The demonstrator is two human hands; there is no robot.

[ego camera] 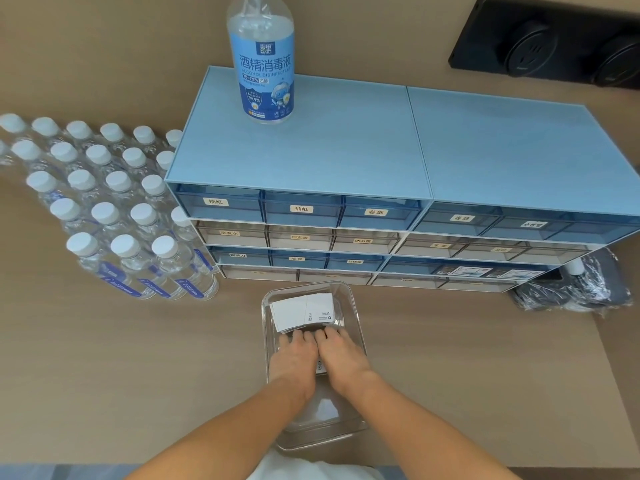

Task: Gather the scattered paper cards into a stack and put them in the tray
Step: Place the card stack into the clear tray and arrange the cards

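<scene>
Cards [304, 311] observed as a squared white stack lying inside the clear tray [356, 327], at its far end, printed face up, with 1 further card edge visible lower down between the 2 wrists. Tray rests on the tan counter [138, 368], just in front of the blue drawer cabinet [346, 150]. Left hand [294, 355] and right hand [341, 351] sit side by side inside the tray, palms down, fingers held together and extended, tips touching the near edge of the stack; neither hand is pinching anything that can be seen, and what lies beneath the palms is hidden. Assessment of handling: the stack is judged light, thin and smooth, stiff enough as a bundle but liable to fan out or slide on the slick plastic floor if nudged from 1 side only. Single cards would bend easily and are hard to lift off a flat surface. Recommended hold: both long edges of the stack, thumb opposing fingers, or even pressure along the near edge to square it against the tray's far wall. Water bottles [114, 216] at left are well apart and no hazard.
</scene>
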